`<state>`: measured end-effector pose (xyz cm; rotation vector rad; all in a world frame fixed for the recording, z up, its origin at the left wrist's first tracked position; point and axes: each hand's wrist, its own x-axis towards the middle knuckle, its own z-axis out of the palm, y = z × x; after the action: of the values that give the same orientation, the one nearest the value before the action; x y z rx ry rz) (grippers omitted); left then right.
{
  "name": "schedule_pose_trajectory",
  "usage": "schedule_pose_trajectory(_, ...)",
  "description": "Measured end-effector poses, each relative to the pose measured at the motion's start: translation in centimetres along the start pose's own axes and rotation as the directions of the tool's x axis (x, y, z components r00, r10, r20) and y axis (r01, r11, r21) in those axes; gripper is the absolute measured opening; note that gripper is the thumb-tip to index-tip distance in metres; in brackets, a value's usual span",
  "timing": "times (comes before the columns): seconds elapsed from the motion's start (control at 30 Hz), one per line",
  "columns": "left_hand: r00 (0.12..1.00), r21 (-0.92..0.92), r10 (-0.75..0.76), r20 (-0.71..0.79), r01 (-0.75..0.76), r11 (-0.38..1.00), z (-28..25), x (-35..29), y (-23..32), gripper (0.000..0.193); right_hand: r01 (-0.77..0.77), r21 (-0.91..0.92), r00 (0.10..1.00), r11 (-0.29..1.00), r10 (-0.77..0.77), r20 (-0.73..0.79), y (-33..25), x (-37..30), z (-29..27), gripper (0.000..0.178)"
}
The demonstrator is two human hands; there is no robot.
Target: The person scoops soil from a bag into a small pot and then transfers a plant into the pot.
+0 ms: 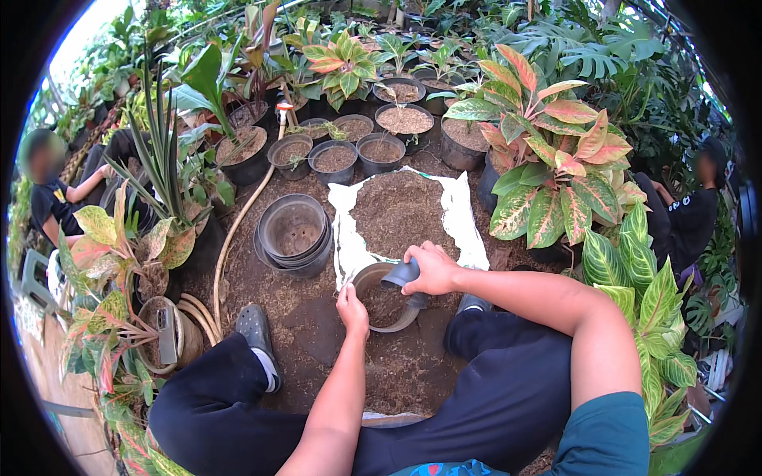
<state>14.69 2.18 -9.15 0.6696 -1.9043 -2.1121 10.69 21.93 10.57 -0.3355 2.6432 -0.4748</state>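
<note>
A round pot [394,325] with dark soil inside stands on the ground between my legs. My left hand [354,311] is closed on the left side of its rim. Held in my right hand [433,271] is a small dark grey plastic cup [402,274], tilted over the pot's opening. Just beyond lies an opened white sack [346,238], its edges spread around a heap of loose brown soil [397,208]. To the left of the sack, several empty black pots [293,226] are nested in a stack.
Several small soil-filled pots [333,161] stand in rows behind the sack. A beige hose [236,218] curves along the left. Large potted plants [556,166] crowd both sides. A phone [166,335] leans on a pot at left. One person [71,190] sits far left, another [690,214] far right.
</note>
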Motion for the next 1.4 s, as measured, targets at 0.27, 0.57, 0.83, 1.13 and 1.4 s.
schedule_pose_trajectory(0.27,1.000,0.010,0.007,-0.019,-0.007,1.000,-0.2,0.0,0.0,0.039,0.024,-0.029,1.000,0.999,-0.024,0.006,-0.2,0.1,0.3,0.080)
schedule_pose_trajectory(0.57,1.000,0.012,0.015,-0.011,-0.015,1.000,0.1,-0.1,0.3,0.040,0.105,0.038,0.994,0.994,-0.105,0.005,0.3,-0.3,0.9,0.079)
schedule_pose_trajectory(0.83,1.000,0.043,0.006,-0.020,-0.005,0.999,0.1,-0.6,1.3,0.039,0.265,-0.104,0.961,0.959,-0.271,-0.048,0.0,-1.6,0.7,0.076)
schedule_pose_trajectory(1.13,0.998,-0.026,0.000,-0.063,-0.002,1.000,0.1,-0.4,0.9,0.038,0.485,-0.366,0.850,0.794,-0.527,-0.018,-0.6,-3.4,-0.7,0.076)
schedule_pose_trajectory(1.4,0.999,-0.044,-0.006,-0.047,0.004,0.999,0.1,0.1,-0.3,0.039,0.503,-0.376,0.838,0.778,-0.546,-0.010,-1.2,-5.5,-1.8,0.082)
